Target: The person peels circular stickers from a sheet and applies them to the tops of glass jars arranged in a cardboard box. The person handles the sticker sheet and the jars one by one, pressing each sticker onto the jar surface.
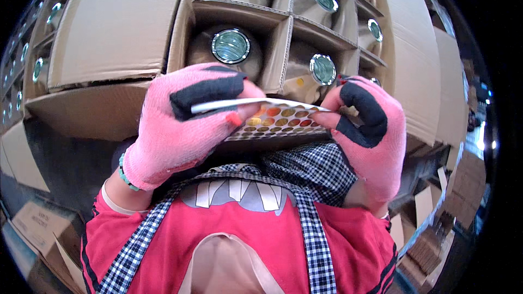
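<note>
Both my hands wear pink fingerless gloves with black patches. My left hand (182,120) grips a sheet of round gold and orange stickers (278,118) by its left edge. My right hand (368,130) pinches at the sheet's right end with thumb and fingers. The sheet is held flat just in front of my chest. Beyond it stands an open cardboard carton (283,27) with divider cells, each holding a bottle wrapped in brown paper with a shiny round cap (230,46). A small gold sticker (299,82) shows on one wrapped bottle.
The carton's flap (117,22) folds out to the left, another flap (417,71) to the right. More cartons with capped bottles (38,49) line the far left. Flat cardboard pieces (430,207) lie on the floor at lower right.
</note>
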Available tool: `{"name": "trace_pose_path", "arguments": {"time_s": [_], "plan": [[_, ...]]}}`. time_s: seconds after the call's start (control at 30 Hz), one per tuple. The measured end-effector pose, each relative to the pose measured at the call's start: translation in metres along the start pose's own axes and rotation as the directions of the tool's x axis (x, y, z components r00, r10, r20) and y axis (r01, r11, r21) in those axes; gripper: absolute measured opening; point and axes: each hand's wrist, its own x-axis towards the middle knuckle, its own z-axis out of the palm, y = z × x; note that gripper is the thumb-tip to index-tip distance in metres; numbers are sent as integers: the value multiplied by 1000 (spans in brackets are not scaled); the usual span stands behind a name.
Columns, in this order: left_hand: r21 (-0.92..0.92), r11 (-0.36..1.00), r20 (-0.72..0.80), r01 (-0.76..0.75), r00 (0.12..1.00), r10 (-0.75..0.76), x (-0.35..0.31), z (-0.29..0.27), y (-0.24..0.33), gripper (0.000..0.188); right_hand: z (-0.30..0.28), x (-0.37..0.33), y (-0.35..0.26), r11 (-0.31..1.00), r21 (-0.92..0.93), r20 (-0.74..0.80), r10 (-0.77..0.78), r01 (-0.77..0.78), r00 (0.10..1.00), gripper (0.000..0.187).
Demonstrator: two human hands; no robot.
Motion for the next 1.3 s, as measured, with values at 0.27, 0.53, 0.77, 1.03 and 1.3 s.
{"name": "trace_pose_path", "arguments": {"time_s": [0.27,0.53,0.77,1.03,1.3], "plan": [[-65,977,-233,201,949,-211,-52,-2,3,14,22,14,16,962,198,136,-219,190,966,17],[-135,966,-299,219,921,-251,-52,2,-6,11,31,18,22,964,36,165,-267,264,950,17],[-170,963,-265,211,931,-251,-46,1,-7,12,27,13,12,910,-144,60,-385,389,921,25],[-161,982,-287,98,948,-141,-52,-7,-12,12,37,17,16,832,-199,51,-520,519,853,21],[-106,972,-267,209,936,-230,-50,-5,-24,12,27,27,18,902,187,34,-402,389,915,16]]}}
